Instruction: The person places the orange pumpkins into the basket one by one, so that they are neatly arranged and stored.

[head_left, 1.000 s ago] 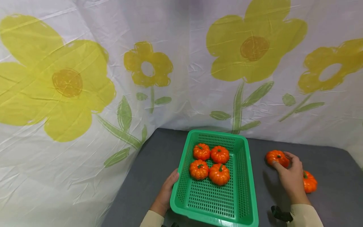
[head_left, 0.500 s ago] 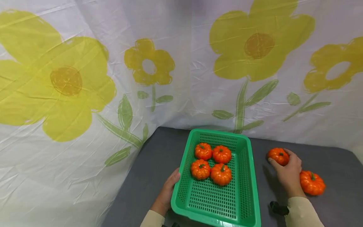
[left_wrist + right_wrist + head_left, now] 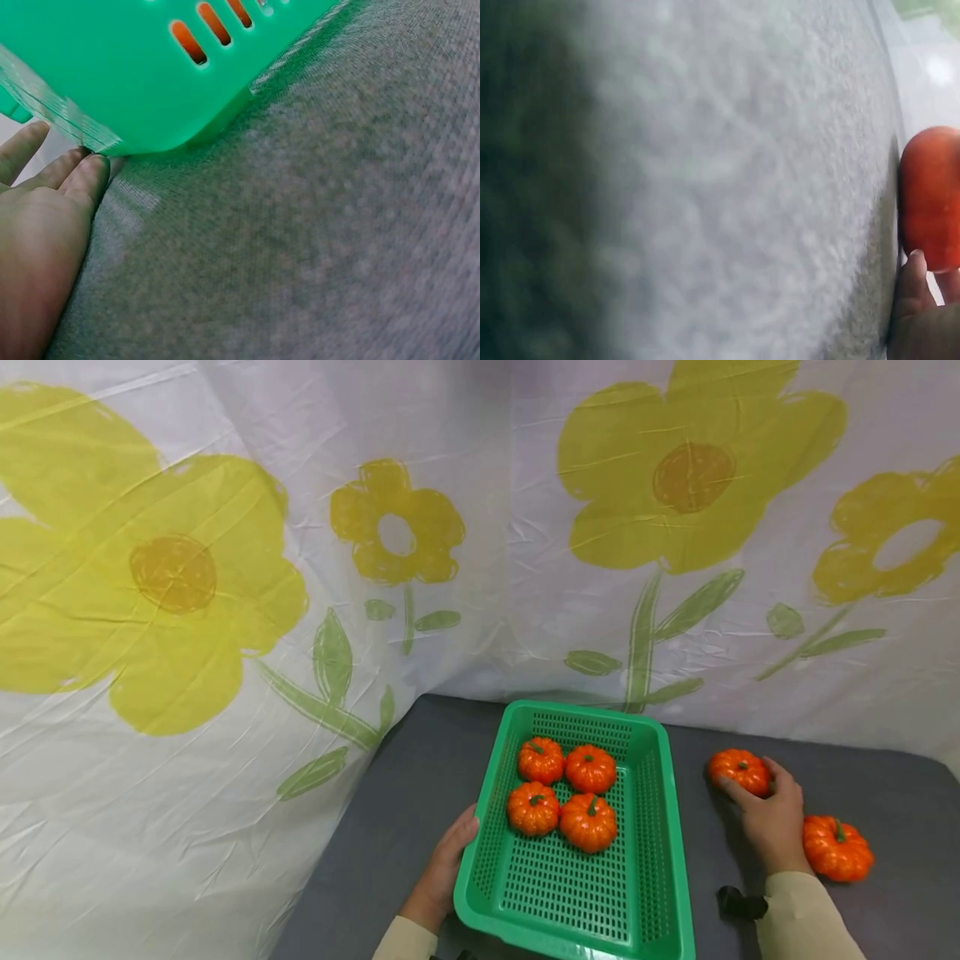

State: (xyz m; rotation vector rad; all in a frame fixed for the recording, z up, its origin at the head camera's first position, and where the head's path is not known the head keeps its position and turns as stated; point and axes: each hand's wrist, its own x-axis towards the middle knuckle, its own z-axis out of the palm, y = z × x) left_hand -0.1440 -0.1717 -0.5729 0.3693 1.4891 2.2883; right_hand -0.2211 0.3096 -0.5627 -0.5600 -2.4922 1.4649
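Left hand [image 3: 444, 864]: fingers fairly straight against the side of the green basket [image 3: 652, 843]; a light, even touch should steady it without shoving.
Green basket: on the grey tabletop [image 3: 405, 793], its long axis running away from you toward the flowered sheet [image 3: 465, 627].
Basketed pumpkins [image 3: 588, 823]: four, grouped in the far left part, stems roughly upward.
Gripped pumpkin [image 3: 738, 771]: right of the green basket, apparently resting on the tabletop; it looks glossy, so you do best to hold its widest ribs. Its stem faces up; squat and round, it shows no clear long axis.
Right hand [image 3: 776, 818]: thumb and fingers gripping that pumpkin, thumb on its near left side; press evenly so it can't roll out.
Lone pumpkin [image 3: 837, 850]: beside your right wrist, stem up; give it room so your sleeve [image 3: 802, 914] doesn't nudge it.
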